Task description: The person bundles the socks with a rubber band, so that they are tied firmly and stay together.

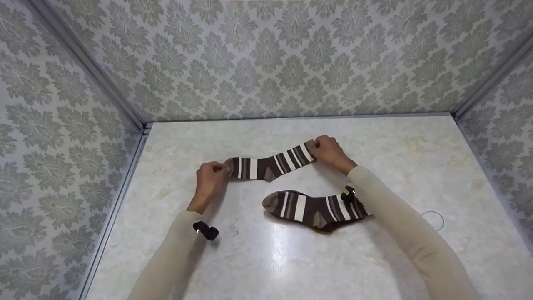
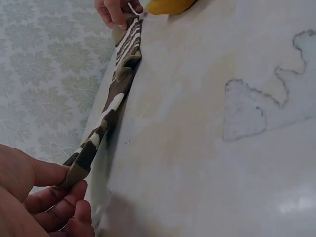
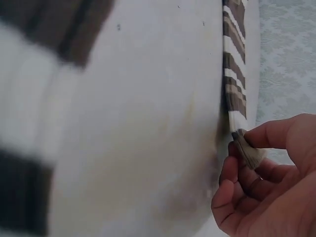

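Note:
A striped sock [image 1: 266, 168] in dark brown, white and tan is stretched between both hands above the back half of the table. My left hand [image 1: 210, 179] pinches its tan toe between thumb and fingers; the toe [image 2: 76, 175] also shows in the left wrist view. At the other end, my right hand [image 1: 331, 154] pinches the tan cuff, and this cuff [image 3: 249, 150] is between thumb and fingers in the right wrist view. Nearer to me lies a second sock [image 1: 310, 208] with matching stripes, toe to the left, its cuff end hidden under the right forearm.
The pale marbled table [image 1: 250, 258] meets patterned walls [image 1: 270, 54] at its back and sides. A thin ring [image 1: 434, 220] lies right of the right sleeve. At the top of the left wrist view a yellow thing [image 2: 170, 6] is partly cut off.

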A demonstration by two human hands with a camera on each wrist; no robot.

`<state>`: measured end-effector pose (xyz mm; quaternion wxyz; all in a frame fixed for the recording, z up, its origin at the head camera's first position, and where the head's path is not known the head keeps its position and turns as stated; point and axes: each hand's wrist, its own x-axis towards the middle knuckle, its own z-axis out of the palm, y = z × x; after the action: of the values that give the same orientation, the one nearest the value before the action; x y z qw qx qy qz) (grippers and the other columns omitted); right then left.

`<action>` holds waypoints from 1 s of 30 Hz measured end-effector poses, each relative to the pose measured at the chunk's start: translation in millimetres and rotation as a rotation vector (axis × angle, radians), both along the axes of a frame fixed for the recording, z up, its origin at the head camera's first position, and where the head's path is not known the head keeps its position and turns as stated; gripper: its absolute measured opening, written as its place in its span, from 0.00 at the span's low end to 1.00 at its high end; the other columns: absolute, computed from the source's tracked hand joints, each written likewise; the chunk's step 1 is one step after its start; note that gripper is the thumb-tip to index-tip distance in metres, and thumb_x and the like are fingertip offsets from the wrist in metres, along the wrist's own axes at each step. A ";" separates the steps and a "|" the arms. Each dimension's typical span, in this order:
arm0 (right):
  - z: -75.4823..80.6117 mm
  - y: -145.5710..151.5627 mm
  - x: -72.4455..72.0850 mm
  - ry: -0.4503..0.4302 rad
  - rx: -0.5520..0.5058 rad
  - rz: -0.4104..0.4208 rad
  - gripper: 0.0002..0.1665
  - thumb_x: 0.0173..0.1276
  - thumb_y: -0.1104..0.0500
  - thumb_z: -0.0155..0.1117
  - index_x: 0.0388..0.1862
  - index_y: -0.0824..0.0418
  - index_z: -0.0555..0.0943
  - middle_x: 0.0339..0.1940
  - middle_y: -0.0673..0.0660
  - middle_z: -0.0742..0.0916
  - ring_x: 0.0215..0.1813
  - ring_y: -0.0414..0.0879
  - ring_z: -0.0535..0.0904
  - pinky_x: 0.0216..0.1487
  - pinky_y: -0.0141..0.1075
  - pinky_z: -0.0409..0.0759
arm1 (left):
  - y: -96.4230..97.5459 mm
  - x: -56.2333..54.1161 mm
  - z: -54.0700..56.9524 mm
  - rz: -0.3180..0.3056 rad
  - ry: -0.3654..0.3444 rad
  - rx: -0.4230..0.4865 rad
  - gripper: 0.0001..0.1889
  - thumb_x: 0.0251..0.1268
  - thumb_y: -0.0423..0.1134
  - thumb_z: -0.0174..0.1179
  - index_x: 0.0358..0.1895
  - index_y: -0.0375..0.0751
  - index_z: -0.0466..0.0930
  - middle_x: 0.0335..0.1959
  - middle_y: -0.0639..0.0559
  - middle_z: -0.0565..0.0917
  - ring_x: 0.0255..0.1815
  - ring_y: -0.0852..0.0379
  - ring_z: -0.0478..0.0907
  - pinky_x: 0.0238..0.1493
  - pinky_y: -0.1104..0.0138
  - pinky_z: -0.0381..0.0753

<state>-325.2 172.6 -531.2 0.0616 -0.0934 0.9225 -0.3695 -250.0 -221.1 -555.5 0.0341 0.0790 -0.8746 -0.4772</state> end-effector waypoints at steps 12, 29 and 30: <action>28.3 47.8 34.7 0.090 -0.139 -0.026 0.13 0.80 0.62 0.65 0.31 0.63 0.82 0.25 0.54 0.81 0.27 0.43 0.66 0.39 0.44 0.68 | 39.6 6.7 43.2 -0.035 0.003 0.029 0.06 0.75 0.34 0.69 0.41 0.33 0.90 0.32 0.46 0.89 0.31 0.55 0.82 0.33 0.67 0.77; 37.2 115.4 108.6 0.156 -0.129 -0.082 0.12 0.84 0.59 0.66 0.51 0.66 0.91 0.41 0.61 0.92 0.42 0.52 0.85 0.44 0.34 0.77 | 75.1 40.4 72.6 -0.174 0.038 0.140 0.05 0.77 0.35 0.70 0.39 0.38 0.91 0.33 0.42 0.89 0.33 0.47 0.84 0.35 0.66 0.77; 37.0 118.1 112.6 0.158 -0.126 -0.084 0.12 0.84 0.59 0.66 0.51 0.66 0.91 0.41 0.61 0.92 0.42 0.52 0.86 0.44 0.34 0.77 | 76.8 42.3 73.1 -0.181 0.034 0.146 0.05 0.77 0.35 0.70 0.39 0.38 0.91 0.33 0.42 0.89 0.33 0.48 0.84 0.35 0.65 0.76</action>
<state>-212.6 290.6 -494.2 -0.0331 -0.0874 0.9024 -0.4205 -207.6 -144.4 -482.4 -0.0001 -0.0060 -0.8402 -0.5422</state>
